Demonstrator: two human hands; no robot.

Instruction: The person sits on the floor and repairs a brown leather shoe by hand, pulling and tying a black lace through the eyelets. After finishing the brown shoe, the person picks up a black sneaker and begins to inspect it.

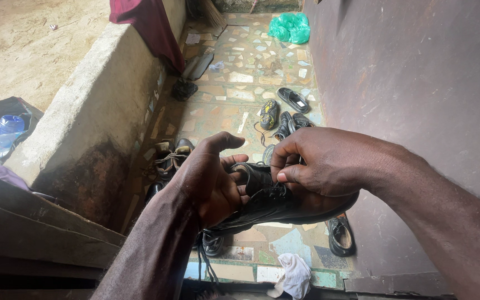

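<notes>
A black leather lace-up shoe (262,203) is held up in front of me over the tiled floor. My left hand (209,178) grips it from the left side, thumb raised and fingers curled around the upper. My right hand (320,164) cups the shoe from the right, with thumb and forefinger pinching at the laces near the tongue. A loose lace (205,265) hangs down below the shoe.
Several shoes and sandals (284,114) lie scattered on the mosaic floor (240,83). A low concrete wall (93,111) runs on the left, a dark metal wall (418,72) on the right. A white cloth (293,275) lies below, a green bag (290,26) far off.
</notes>
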